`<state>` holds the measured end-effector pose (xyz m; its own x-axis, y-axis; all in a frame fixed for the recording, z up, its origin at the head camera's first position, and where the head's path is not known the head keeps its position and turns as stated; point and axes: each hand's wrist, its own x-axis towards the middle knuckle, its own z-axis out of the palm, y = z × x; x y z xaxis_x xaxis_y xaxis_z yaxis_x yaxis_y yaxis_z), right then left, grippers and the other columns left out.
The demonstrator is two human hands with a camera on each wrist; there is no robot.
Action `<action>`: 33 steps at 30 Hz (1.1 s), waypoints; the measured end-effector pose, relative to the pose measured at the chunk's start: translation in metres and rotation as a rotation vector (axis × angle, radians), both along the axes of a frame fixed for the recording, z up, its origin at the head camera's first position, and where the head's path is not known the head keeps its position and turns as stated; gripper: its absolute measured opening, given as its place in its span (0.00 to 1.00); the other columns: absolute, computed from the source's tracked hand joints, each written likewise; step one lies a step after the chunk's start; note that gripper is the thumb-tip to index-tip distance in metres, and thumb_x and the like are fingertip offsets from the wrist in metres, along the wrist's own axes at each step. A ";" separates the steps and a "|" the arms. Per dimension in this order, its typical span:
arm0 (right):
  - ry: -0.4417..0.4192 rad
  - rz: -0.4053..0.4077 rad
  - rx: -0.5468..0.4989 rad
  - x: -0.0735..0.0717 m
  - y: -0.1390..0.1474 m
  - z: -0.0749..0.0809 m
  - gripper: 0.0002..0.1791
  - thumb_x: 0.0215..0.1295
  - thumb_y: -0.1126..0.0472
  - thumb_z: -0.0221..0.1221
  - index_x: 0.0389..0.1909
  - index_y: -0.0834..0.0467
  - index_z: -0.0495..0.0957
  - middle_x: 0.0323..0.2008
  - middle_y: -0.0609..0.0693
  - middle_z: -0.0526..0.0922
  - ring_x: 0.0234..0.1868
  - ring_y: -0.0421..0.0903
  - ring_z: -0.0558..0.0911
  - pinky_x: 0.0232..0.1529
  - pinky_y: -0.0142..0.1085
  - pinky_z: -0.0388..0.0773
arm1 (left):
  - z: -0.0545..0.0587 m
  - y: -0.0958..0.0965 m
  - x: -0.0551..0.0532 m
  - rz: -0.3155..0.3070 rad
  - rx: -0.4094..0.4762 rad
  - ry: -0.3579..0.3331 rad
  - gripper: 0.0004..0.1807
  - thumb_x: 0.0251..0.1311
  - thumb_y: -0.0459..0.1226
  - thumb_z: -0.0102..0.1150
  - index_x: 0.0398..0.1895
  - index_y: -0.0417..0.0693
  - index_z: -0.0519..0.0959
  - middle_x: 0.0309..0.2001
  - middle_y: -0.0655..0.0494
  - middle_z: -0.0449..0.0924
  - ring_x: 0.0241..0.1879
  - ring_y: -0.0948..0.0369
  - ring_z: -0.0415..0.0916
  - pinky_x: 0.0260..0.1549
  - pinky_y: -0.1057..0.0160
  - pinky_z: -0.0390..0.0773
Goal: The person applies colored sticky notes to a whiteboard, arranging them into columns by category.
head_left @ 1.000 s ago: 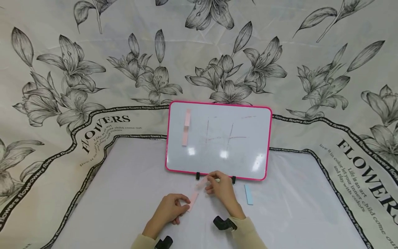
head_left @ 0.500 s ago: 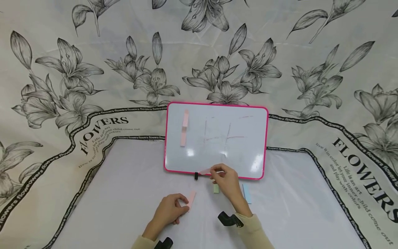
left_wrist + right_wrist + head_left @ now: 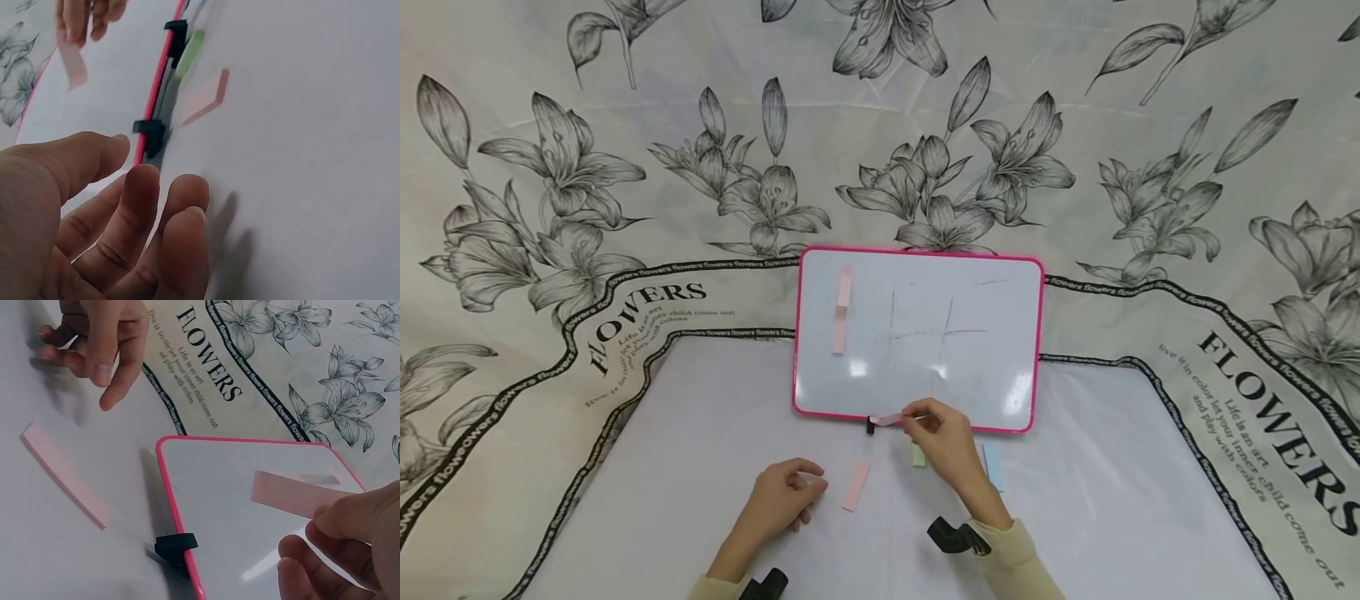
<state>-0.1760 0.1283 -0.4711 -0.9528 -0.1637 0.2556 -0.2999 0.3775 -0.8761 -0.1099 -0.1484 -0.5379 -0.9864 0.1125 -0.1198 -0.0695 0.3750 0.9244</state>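
Observation:
My right hand (image 3: 949,446) pinches a thin pink sticky note strip (image 3: 887,419) by one end, in front of the lower edge of a pink-framed whiteboard (image 3: 827,392). The strip's free end points left; the right wrist view shows the strip (image 3: 284,490) between thumb and index finger. Holding nothing, my left hand (image 3: 777,496) hovers over the table with loosely bent fingers. Just right of it lies a pink sticky note pad (image 3: 856,486), its thickness visible in the right wrist view. Two pink strips, an upper one (image 3: 845,286) and a lower one (image 3: 838,331), stick to the board's left side.
A green pad (image 3: 918,455) lies below the board, partly behind my right hand. Blue sticky notes (image 3: 993,468) lie right of that hand. A black clip foot (image 3: 870,426) juts from the board's lower edge. Faint red lines (image 3: 966,331) mark the board.
My right hand has pulled the pink strip off the pad and moved it up and right to the board's lower edge. My left hand has let go of the pad and drawn left.

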 end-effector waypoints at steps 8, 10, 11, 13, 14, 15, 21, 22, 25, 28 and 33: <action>0.126 0.040 0.051 0.006 -0.004 0.004 0.06 0.65 0.68 0.68 0.38 0.54 0.86 0.37 0.46 0.89 0.37 0.42 0.88 0.38 0.32 0.85 | 0.022 -0.013 -0.016 0.139 -0.006 0.036 0.16 0.63 0.42 0.70 0.50 0.43 0.85 0.27 0.48 0.85 0.21 0.55 0.81 0.18 0.63 0.80; 0.148 0.051 0.055 0.007 -0.006 0.002 0.06 0.64 0.69 0.68 0.38 0.54 0.86 0.37 0.45 0.89 0.37 0.41 0.88 0.37 0.32 0.85 | 0.029 -0.012 -0.020 0.155 -0.006 0.070 0.16 0.63 0.42 0.71 0.50 0.45 0.85 0.30 0.50 0.85 0.26 0.56 0.82 0.21 0.64 0.80; 0.156 0.057 0.053 0.008 -0.006 0.001 0.07 0.64 0.69 0.68 0.37 0.54 0.86 0.37 0.45 0.89 0.37 0.41 0.88 0.37 0.32 0.85 | 0.031 -0.010 -0.022 0.160 -0.011 0.091 0.16 0.62 0.43 0.71 0.50 0.45 0.86 0.32 0.52 0.85 0.28 0.56 0.83 0.23 0.65 0.81; 0.173 0.071 0.052 0.009 -0.008 -0.001 0.07 0.64 0.69 0.68 0.37 0.55 0.86 0.37 0.45 0.89 0.37 0.41 0.87 0.37 0.31 0.85 | 0.036 -0.007 -0.025 0.163 -0.025 0.139 0.16 0.62 0.44 0.71 0.50 0.46 0.86 0.35 0.54 0.85 0.32 0.58 0.83 0.27 0.66 0.81; 0.185 0.077 0.050 0.010 -0.009 -0.002 0.07 0.64 0.70 0.68 0.37 0.55 0.86 0.37 0.45 0.89 0.37 0.41 0.88 0.36 0.31 0.85 | 0.039 -0.004 -0.026 0.163 -0.026 0.158 0.16 0.62 0.44 0.72 0.50 0.47 0.86 0.37 0.55 0.85 0.34 0.59 0.83 0.29 0.66 0.81; 0.200 0.087 0.047 0.010 -0.009 -0.003 0.07 0.63 0.70 0.68 0.38 0.55 0.86 0.37 0.45 0.89 0.37 0.41 0.88 0.36 0.32 0.85 | 0.041 -0.002 -0.027 0.161 -0.024 0.171 0.17 0.62 0.45 0.72 0.50 0.48 0.86 0.38 0.56 0.85 0.36 0.60 0.82 0.30 0.66 0.81; 0.341 0.137 0.017 0.012 -0.015 -0.007 0.08 0.62 0.73 0.67 0.39 0.59 0.86 0.36 0.48 0.90 0.37 0.46 0.89 0.34 0.36 0.87 | 0.049 0.018 -0.032 0.147 0.057 0.149 0.21 0.62 0.48 0.71 0.54 0.47 0.85 0.41 0.54 0.85 0.39 0.56 0.84 0.32 0.64 0.83; 0.361 0.140 0.014 0.012 -0.016 -0.008 0.08 0.62 0.74 0.67 0.39 0.59 0.86 0.36 0.49 0.90 0.37 0.46 0.89 0.34 0.36 0.87 | 0.050 0.021 -0.032 0.142 0.070 0.136 0.21 0.63 0.49 0.71 0.53 0.47 0.85 0.41 0.54 0.86 0.39 0.56 0.85 0.32 0.64 0.83; 0.390 0.143 0.011 0.013 -0.018 -0.008 0.09 0.61 0.75 0.67 0.38 0.59 0.85 0.36 0.48 0.89 0.37 0.43 0.88 0.33 0.36 0.87 | 0.049 0.030 -0.033 0.122 0.096 0.098 0.19 0.64 0.50 0.69 0.49 0.47 0.85 0.41 0.51 0.87 0.37 0.54 0.86 0.31 0.63 0.83; 0.395 0.146 0.025 0.014 -0.019 -0.009 0.10 0.60 0.75 0.68 0.38 0.58 0.85 0.36 0.47 0.89 0.37 0.42 0.88 0.33 0.35 0.86 | 0.046 0.035 -0.033 0.114 0.101 0.084 0.15 0.66 0.48 0.67 0.44 0.47 0.85 0.39 0.50 0.87 0.35 0.56 0.86 0.30 0.64 0.82; 0.387 0.158 0.043 0.016 -0.020 -0.010 0.10 0.60 0.74 0.68 0.38 0.58 0.85 0.36 0.47 0.89 0.37 0.42 0.88 0.33 0.36 0.86 | 0.042 0.040 -0.032 0.113 0.098 0.104 0.12 0.68 0.44 0.66 0.40 0.43 0.84 0.35 0.51 0.86 0.32 0.59 0.85 0.28 0.64 0.81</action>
<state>-0.1603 0.1083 -0.4813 -0.7500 -0.3181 0.5799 -0.6611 0.3339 -0.6718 -0.1417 -0.1088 -0.4961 -0.9999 0.0065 -0.0108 -0.0086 0.2780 0.9605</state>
